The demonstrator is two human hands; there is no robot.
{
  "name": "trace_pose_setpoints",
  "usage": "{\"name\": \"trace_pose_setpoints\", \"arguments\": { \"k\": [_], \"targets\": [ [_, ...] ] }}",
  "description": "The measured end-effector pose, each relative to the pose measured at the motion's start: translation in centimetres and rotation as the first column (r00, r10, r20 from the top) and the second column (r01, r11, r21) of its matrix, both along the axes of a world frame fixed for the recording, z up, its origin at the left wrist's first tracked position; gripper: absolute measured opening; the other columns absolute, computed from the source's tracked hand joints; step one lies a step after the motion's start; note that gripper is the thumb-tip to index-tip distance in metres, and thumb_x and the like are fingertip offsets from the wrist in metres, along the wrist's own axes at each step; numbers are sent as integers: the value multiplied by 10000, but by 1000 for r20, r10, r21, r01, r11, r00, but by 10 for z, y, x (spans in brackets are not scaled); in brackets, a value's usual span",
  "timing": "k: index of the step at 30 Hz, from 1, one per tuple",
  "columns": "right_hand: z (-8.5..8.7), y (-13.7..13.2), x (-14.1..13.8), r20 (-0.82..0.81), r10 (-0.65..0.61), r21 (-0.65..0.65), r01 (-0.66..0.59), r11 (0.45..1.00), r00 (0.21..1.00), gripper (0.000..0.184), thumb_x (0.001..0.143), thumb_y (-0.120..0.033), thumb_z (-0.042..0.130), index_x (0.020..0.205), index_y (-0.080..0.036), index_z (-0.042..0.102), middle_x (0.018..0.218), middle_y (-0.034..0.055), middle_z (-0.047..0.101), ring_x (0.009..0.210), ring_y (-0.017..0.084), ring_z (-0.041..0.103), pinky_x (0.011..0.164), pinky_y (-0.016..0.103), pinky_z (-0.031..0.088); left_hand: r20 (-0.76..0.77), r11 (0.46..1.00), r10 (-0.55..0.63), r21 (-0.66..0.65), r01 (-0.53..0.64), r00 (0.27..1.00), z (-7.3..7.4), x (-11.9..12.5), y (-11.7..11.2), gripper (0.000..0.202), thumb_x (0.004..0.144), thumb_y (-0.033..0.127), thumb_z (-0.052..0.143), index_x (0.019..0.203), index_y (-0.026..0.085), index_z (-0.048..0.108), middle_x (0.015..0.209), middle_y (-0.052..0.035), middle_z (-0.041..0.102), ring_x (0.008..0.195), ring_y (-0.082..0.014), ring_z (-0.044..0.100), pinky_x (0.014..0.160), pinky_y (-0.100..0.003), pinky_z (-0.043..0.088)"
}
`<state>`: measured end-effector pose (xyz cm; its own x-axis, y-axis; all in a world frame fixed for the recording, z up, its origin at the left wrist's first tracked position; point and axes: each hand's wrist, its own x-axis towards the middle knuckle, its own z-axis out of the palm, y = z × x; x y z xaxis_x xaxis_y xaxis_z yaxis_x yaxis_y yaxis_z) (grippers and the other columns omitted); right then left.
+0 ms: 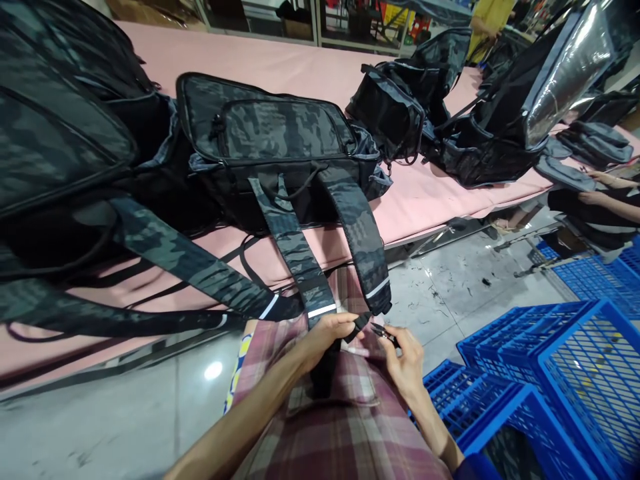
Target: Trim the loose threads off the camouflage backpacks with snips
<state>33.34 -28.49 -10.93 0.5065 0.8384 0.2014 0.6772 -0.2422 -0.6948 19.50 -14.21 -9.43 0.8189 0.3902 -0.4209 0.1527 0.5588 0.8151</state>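
Observation:
A dark camouflage backpack (270, 143) lies on the pink table (280, 63), with its two shoulder straps hanging over the front edge toward my lap. My left hand (327, 337) is closed around the lower end of the left strap (300, 267), just under its white reflective stripe. My right hand (407, 363) is closed on a small dark tool, which looks like thread snips (383, 331), with its tip at the strap end beside my left fingers. The right strap (365, 253) hangs just above both hands.
More camouflage backpacks (60, 133) crowd the table at left, and others (400, 100) lie at the far right. Blue plastic crates (560, 373) stand on the floor at my right. Another person's hands (607, 187) work at the right edge. Someone in yellow (493, 20) stands at the back.

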Motion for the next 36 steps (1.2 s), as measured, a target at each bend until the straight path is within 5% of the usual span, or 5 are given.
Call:
{"name": "trace_pose_setpoints", "arguments": {
  "k": [5,19,29,36],
  "targets": [
    [2,-2,-3,74,58,54,-62,997,996,154,851,-263,520,921,-171,622,787,59,651,703,163,583,649,289,460,-11,998,4,59,-3,1000,1,2,-1,339,717,414,564,853,123,674,768,-54,653,726,-172,532,708,-271,376],
    [6,2,-8,136,-19,58,11,998,991,182,860,-267,490,929,-170,627,787,64,660,706,161,595,648,281,471,-13,1000,18,23,-18,1000,-5,8,-7,332,734,380,577,911,115,667,774,-55,654,743,-172,550,700,-258,369],
    [-15,-6,-1,-132,-221,-82,211,974,966,246,841,-366,494,929,-184,634,848,53,677,747,182,618,667,293,478,-42,996,88,4,-87,995,-6,8,-7,391,706,446,599,908,119,671,851,-77,671,731,-163,539,701,-261,370],
    [-13,-5,-12,-76,-144,-7,144,990,987,221,843,-350,515,935,-187,633,858,63,667,771,182,612,710,310,470,11,996,81,40,-81,997,-2,10,-9,333,735,418,564,835,119,672,794,-64,648,728,-161,520,691,-258,354]
  ]
}}
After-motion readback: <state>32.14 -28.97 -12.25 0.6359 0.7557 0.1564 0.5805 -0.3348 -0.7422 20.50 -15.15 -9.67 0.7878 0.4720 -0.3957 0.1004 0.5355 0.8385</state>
